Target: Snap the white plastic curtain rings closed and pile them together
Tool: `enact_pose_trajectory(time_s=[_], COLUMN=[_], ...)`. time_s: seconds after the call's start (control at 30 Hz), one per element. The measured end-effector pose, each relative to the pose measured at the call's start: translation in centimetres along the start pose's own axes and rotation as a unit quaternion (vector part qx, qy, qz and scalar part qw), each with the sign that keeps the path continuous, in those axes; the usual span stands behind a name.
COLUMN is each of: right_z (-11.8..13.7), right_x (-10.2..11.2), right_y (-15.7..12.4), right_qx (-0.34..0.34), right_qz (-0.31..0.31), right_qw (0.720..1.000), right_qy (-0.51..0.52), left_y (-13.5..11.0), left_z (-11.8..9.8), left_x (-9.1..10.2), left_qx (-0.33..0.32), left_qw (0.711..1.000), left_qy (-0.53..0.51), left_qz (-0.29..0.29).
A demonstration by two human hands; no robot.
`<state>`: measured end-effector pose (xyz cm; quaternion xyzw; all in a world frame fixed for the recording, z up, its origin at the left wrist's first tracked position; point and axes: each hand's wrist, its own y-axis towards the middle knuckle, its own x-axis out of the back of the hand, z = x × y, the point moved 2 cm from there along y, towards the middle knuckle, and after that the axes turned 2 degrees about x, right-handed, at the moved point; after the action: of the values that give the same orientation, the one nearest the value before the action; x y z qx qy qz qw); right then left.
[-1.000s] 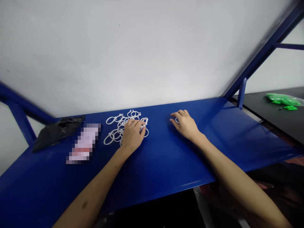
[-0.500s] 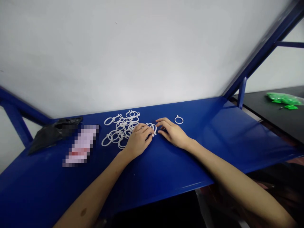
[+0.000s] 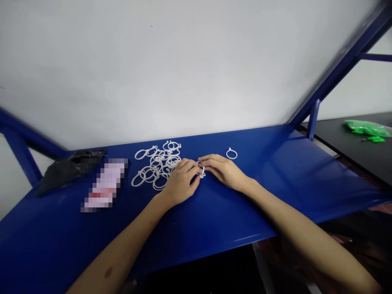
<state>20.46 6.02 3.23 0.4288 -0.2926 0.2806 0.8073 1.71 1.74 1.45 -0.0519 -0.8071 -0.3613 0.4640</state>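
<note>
A loose heap of white plastic curtain rings (image 3: 159, 163), each with a small eyelet, lies on the blue table. My left hand (image 3: 183, 179) rests at the heap's right edge, its fingers curled onto a white curtain ring (image 3: 202, 172). From the other side my right hand (image 3: 225, 170) closes its fingers on the same ring; its thumb is mostly hidden. Fingers cover much of this ring. Beyond my right hand, a single curtain ring (image 3: 232, 154) lies apart from the heap.
A black plastic bag (image 3: 65, 169) and a blurred pinkish packet (image 3: 107, 179) lie on the left of the blue table (image 3: 208, 224). Blue frame bars (image 3: 327, 81) rise beside a white wall (image 3: 183, 73). At right, a dark table (image 3: 339, 139) holds a bag of green items (image 3: 367, 128).
My right hand has moved slightly left and its fingers have closed onto the ring at my left fingertips. The ring has shifted a little to the right.
</note>
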Motion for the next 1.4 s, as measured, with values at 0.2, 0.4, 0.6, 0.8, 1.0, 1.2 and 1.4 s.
enact_pose_trajectory(time_s=[0.2, 0.4, 0.6, 0.8, 1.0, 1.2, 1.4], right_z=[-0.7, -1.2, -0.9, -0.7, -2.2, -0.9, 0.8], right_x=[-0.1, 0.0, 0.4, 1.7, 1.7, 0.1, -0.1], right_y=[-0.1, -0.4, -0.2, -0.3, -0.7, -0.5, -0.4], right_qx=[-0.001, -0.019, -0.01, -0.06, -0.134, -0.139, -0.115], right_qz=[0.001, 0.035, 0.033, -0.044, -0.141, -0.183, -0.167], right_qw=[1.0, 0.999, 0.995, 0.972, 0.966, 0.973, 0.979], right_qy=[-0.003, -0.034, -0.098, -0.224, -0.172, -0.011, -0.007], left_y=[-0.1, -0.2, 0.2, 0.1, 0.2, 0.3, 0.2], left_z=[-0.6, 1.0, 1.3, 1.5, 1.1, -0.2, -1.0], left_x=[0.3, -0.5, -0.1, 0.0, 0.1, 0.5, 0.3], left_qx=[0.031, 0.053, 0.027, 0.011, 0.038, 0.118, 0.132], left_qw=[0.999, 0.996, 0.994, 0.987, 0.989, 0.99, 0.982], left_qy=[0.031, 0.06, 0.088, 0.148, 0.138, 0.007, -0.062], left_qz=[-0.003, 0.043, 0.059, 0.065, 0.029, -0.076, -0.12])
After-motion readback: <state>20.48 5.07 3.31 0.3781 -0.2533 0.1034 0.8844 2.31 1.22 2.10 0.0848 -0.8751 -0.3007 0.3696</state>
